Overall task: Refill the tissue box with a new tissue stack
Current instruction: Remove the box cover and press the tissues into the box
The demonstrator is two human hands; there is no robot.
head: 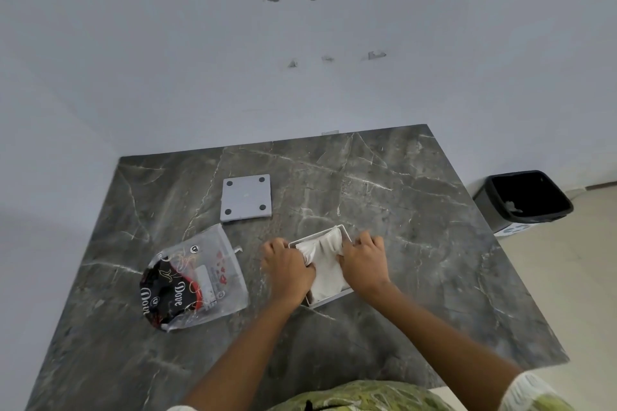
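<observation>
An open white tissue box [345, 233] lies near the middle of the dark marble table [417, 243]. A white tissue stack [325, 264] sits inside it, crumpled at its far end. My left hand [287, 269] presses on the stack's left side, fingers curled onto the tissue. My right hand [364, 260] grips the stack's right side by the box wall. The box's grey base plate [246, 198], with dark pads at its corners, lies apart at the back left.
An empty clear plastic tissue wrapper [195, 280] with black and red print lies to the left of the box. A black waste bin [524, 198] stands on the floor beyond the table's right edge. A white wall runs behind the table.
</observation>
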